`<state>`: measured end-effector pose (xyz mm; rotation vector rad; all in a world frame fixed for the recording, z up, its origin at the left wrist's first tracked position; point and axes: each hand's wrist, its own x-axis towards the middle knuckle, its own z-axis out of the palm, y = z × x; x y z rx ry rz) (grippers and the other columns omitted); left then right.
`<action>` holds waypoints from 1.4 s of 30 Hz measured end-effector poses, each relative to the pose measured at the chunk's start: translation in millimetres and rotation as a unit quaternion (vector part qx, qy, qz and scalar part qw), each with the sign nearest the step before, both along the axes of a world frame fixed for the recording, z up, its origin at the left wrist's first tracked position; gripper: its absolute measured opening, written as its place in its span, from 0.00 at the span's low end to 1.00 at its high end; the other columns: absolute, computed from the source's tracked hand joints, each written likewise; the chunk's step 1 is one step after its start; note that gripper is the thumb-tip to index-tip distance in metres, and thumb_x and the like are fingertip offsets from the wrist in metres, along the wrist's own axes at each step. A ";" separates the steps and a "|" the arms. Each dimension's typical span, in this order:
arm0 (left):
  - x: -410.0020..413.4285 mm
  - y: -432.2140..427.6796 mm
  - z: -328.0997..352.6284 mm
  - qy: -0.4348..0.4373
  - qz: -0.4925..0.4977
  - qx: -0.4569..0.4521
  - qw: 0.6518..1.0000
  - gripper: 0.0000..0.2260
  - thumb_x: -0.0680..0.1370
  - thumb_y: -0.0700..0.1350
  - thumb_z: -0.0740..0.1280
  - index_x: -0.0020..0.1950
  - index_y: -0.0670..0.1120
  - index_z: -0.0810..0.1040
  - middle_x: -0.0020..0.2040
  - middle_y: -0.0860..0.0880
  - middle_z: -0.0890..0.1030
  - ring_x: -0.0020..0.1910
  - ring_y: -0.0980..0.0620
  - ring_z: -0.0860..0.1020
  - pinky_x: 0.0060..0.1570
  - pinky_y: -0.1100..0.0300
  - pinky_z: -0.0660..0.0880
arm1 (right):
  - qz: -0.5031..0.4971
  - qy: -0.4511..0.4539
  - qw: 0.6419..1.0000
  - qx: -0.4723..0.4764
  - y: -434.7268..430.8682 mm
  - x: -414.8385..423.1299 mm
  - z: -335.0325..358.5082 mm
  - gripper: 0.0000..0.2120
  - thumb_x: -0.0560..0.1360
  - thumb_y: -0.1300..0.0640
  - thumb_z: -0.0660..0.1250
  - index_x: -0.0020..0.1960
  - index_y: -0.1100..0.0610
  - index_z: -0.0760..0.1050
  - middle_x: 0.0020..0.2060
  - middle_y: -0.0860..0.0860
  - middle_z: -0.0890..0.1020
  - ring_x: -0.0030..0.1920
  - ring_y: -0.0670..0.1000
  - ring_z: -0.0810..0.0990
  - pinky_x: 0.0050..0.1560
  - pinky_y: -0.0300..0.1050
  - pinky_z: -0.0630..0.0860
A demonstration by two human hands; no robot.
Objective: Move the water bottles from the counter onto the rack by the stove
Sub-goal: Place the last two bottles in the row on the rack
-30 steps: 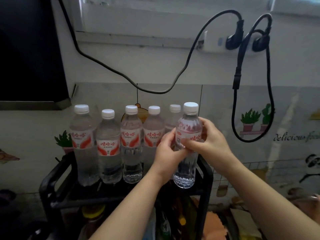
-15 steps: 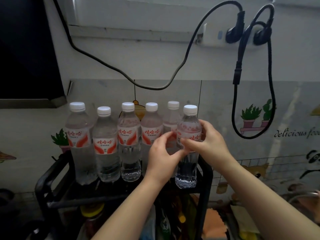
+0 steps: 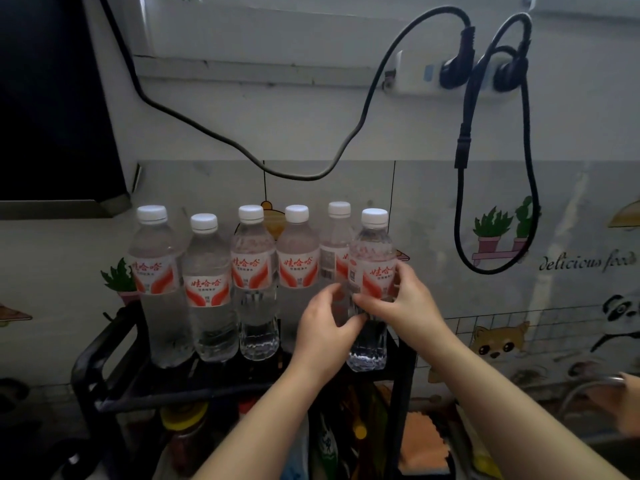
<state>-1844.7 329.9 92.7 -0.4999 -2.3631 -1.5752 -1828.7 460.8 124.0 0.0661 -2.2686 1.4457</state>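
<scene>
Standing upright on the black rack (image 3: 86,368) are six white-capped water bottles. The rightmost bottle (image 3: 370,299) sits at the rack's right front corner, close to the edge, with the right hand (image 3: 403,303) wrapped around its label. Just left, the left hand (image 3: 323,327) is curled and loose, fingertips at the bottle's side. Little open shelf shows between bottles.

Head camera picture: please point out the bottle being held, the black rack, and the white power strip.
held bottle (image 3: 374,218), head view, on its white cap.
black rack (image 3: 90,355), head view, on its left frame.
white power strip (image 3: 415,72), head view, on its left end.
</scene>
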 end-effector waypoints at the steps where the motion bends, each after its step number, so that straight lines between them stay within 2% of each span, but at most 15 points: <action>1: 1.1 -0.7 0.4 0.001 0.002 -0.003 1.000 0.27 0.73 0.49 0.70 0.70 0.47 0.67 0.66 0.49 0.74 0.65 0.52 0.72 0.65 0.50 0.72 | -0.005 0.000 1.000 0.000 0.0 1.9 -1.4 0.34 0.66 0.56 0.76 0.68 0.54 0.65 0.49 0.41 0.77 0.48 0.38 0.76 0.42 0.29 0.73; 3: 3.9 -2.2 0.4 -0.002 0.009 -0.012 1.000 0.27 0.74 0.50 0.69 0.71 0.47 0.66 0.67 0.49 0.73 0.66 0.51 0.71 0.66 0.50 0.71 | -0.015 -0.003 1.000 0.011 0.6 5.8 -3.5 0.36 0.66 0.55 0.75 0.70 0.54 0.63 0.54 0.44 0.75 0.52 0.40 0.74 0.43 0.27 0.70; 4: 5.4 -2.8 0.3 -0.005 0.012 -0.015 1.000 0.28 0.74 0.50 0.69 0.71 0.47 0.65 0.68 0.49 0.72 0.67 0.51 0.70 0.66 0.50 0.70 | -0.020 -0.004 1.000 0.021 1.1 7.4 -4.5 0.37 0.66 0.55 0.75 0.70 0.54 0.62 0.57 0.45 0.74 0.55 0.41 0.73 0.47 0.27 0.69; 6: 9.1 -3.7 0.8 -0.009 0.019 -0.021 1.000 0.27 0.74 0.49 0.69 0.71 0.47 0.65 0.68 0.49 0.71 0.67 0.52 0.70 0.67 0.51 0.70 | -0.033 -0.006 0.998 0.049 2.1 10.2 -7.3 0.38 0.66 0.53 0.75 0.71 0.53 0.61 0.63 0.48 0.73 0.62 0.45 0.71 0.57 0.35 0.69; 8: 13.0 -4.3 1.3 -0.006 0.031 -0.029 0.999 0.26 0.74 0.48 0.69 0.71 0.48 0.66 0.68 0.49 0.71 0.66 0.52 0.70 0.67 0.52 0.70 | -0.045 -0.007 0.996 0.075 2.2 13.7 -9.4 0.37 0.67 0.52 0.74 0.71 0.53 0.61 0.65 0.50 0.72 0.65 0.48 0.70 0.62 0.41 0.68; 12: 23.3 -8.1 2.7 -0.002 0.055 -0.058 0.997 0.25 0.75 0.47 0.68 0.71 0.47 0.65 0.68 0.50 0.69 0.67 0.52 0.68 0.66 0.59 0.66 | -0.065 0.000 0.992 0.107 -0.3 23.7 -11.7 0.33 0.70 0.55 0.71 0.71 0.52 0.61 0.65 0.50 0.71 0.65 0.48 0.69 0.60 0.38 0.64; 15: 32.0 -12.3 3.2 -0.008 0.070 -0.074 0.995 0.25 0.76 0.47 0.67 0.71 0.47 0.65 0.69 0.50 0.68 0.68 0.53 0.67 0.66 0.61 0.64 | -0.066 -0.007 0.990 0.121 -2.8 31.2 -12.2 0.32 0.71 0.55 0.70 0.71 0.53 0.60 0.66 0.51 0.70 0.66 0.49 0.69 0.58 0.37 0.63; 22: 52.0 -19.2 12.6 -0.007 0.094 -0.100 0.990 0.25 0.77 0.48 0.66 0.72 0.47 0.64 0.70 0.49 0.66 0.70 0.52 0.65 0.67 0.60 0.63 | -0.063 -0.026 0.988 0.140 2.2 37.9 4.2 0.37 0.71 0.51 0.71 0.73 0.56 0.57 0.69 0.54 0.67 0.69 0.52 0.67 0.67 0.48 0.66; 25: 58.8 -21.3 17.4 -0.010 0.090 -0.106 0.990 0.25 0.77 0.48 0.66 0.72 0.48 0.63 0.71 0.50 0.65 0.70 0.53 0.65 0.66 0.61 0.63 | -0.069 -0.004 0.988 0.136 9.1 32.6 32.8 0.39 0.70 0.48 0.71 0.73 0.57 0.57 0.69 0.55 0.68 0.68 0.53 0.68 0.67 0.50 0.68; 29: 63.8 -27.2 23.5 -0.022 0.097 -0.090 0.991 0.25 0.76 0.48 0.67 0.72 0.48 0.64 0.70 0.50 0.66 0.68 0.52 0.66 0.65 0.60 0.64 | -0.056 0.036 0.986 0.156 7.6 18.0 83.1 0.36 0.71 0.47 0.69 0.73 0.57 0.60 0.68 0.56 0.69 0.66 0.54 0.71 0.62 0.50 0.71; 33: 65.5 -38.0 32.8 -0.021 0.105 -0.087 0.990 0.25 0.76 0.48 0.67 0.71 0.48 0.65 0.69 0.49 0.67 0.66 0.51 0.69 0.64 0.59 0.67 | -0.032 0.029 0.966 0.256 -6.4 -3.5 118.2 0.30 0.72 0.45 0.68 0.70 0.57 0.65 0.67 0.55 0.72 0.65 0.54 0.73 0.58 0.45 0.70; 37: 63.3 -51.6 37.4 -0.021 0.112 -0.085 0.990 0.24 0.76 0.48 0.67 0.71 0.48 0.66 0.68 0.50 0.68 0.66 0.52 0.69 0.63 0.60 0.68 | -0.008 -0.011 0.940 0.341 -24.9 -25.0 131.0 0.28 0.73 0.47 0.68 0.68 0.56 0.67 0.66 0.54 0.73 0.62 0.54 0.75 0.53 0.44 0.71; 40: 60.5 -59.8 36.9 -0.010 0.117 -0.099 0.988 0.24 0.76 0.48 0.67 0.71 0.48 0.66 0.68 0.50 0.68 0.65 0.53 0.69 0.58 0.65 0.66 | -0.006 -0.028 0.913 0.407 -35.6 -35.3 134.0 0.27 0.73 0.51 0.68 0.69 0.56 0.66 0.66 0.55 0.73 0.64 0.56 0.73 0.55 0.45 0.72; 42: 56.9 -64.1 37.1 0.007 0.126 -0.125 0.984 0.25 0.76 0.48 0.67 0.71 0.48 0.65 0.69 0.50 0.67 0.67 0.54 0.68 0.61 0.64 0.65 | -0.008 -0.039 0.890 0.453 -39.4 -40.8 134.6 0.26 0.73 0.54 0.67 0.70 0.55 0.67 0.66 0.55 0.73 0.64 0.56 0.73 0.56 0.45 0.72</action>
